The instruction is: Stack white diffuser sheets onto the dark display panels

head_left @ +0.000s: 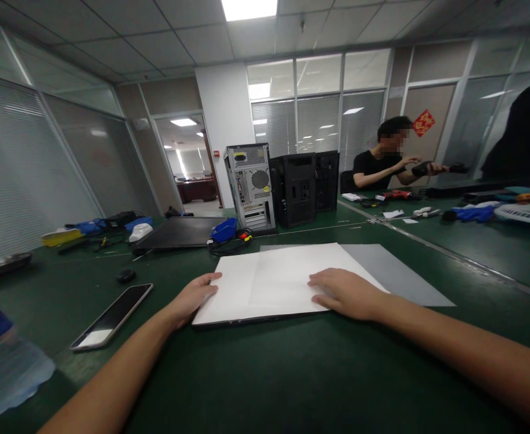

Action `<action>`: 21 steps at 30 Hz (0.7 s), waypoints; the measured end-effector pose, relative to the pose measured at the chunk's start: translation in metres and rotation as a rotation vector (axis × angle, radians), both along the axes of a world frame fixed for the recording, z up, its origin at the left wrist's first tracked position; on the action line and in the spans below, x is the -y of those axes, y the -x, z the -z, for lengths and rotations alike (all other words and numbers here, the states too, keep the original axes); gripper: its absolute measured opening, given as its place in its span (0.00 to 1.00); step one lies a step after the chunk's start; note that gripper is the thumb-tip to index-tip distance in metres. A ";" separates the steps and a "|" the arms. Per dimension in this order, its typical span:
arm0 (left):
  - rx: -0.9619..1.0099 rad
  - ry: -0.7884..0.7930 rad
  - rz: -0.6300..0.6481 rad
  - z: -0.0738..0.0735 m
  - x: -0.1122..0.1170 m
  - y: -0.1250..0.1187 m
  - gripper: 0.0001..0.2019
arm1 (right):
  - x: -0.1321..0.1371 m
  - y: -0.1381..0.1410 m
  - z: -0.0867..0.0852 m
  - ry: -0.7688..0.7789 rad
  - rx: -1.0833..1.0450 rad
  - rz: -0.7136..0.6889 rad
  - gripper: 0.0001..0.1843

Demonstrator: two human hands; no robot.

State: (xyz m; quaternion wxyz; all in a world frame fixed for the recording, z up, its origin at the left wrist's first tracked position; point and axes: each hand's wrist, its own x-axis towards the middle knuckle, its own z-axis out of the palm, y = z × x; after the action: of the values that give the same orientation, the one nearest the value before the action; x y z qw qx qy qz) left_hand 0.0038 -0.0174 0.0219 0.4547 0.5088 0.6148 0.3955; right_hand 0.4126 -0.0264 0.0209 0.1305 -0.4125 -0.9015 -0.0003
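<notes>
Left forearm [120, 364], bare, slants up and inward from lower left of view. Left grip [194, 298] turned side-on, digits pointing inward, slight gap between fingertips. Right forearm [459, 346], also bare, enters from right; wrist [380, 302] nearly straight. Right grip [349, 292] palm down, fingers extended, thumb set apart.

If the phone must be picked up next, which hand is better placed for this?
Probably the left hand: it is at the left edge of the white sheet, nearer the phone. The right hand lies over the sheet's right part, farther away.
</notes>
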 end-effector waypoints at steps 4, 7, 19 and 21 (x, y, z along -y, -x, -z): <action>-0.009 0.003 -0.005 -0.001 0.000 -0.001 0.30 | -0.002 -0.001 -0.001 -0.011 -0.060 0.002 0.31; -0.004 -0.011 0.000 0.000 -0.001 -0.001 0.30 | -0.018 -0.021 -0.002 -0.134 -0.044 0.169 0.28; -0.028 -0.010 -0.003 0.006 -0.006 0.005 0.29 | -0.036 -0.052 0.004 -0.071 -0.043 0.276 0.25; -0.038 -0.011 -0.004 0.005 -0.006 0.005 0.29 | -0.030 -0.040 0.002 -0.040 -0.098 0.204 0.24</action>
State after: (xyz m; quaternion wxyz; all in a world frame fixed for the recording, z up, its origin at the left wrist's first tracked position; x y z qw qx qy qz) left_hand -0.0011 -0.0119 0.0168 0.4391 0.5175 0.6223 0.3900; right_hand 0.4526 0.0034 0.0189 0.1821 -0.4991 -0.8471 -0.0112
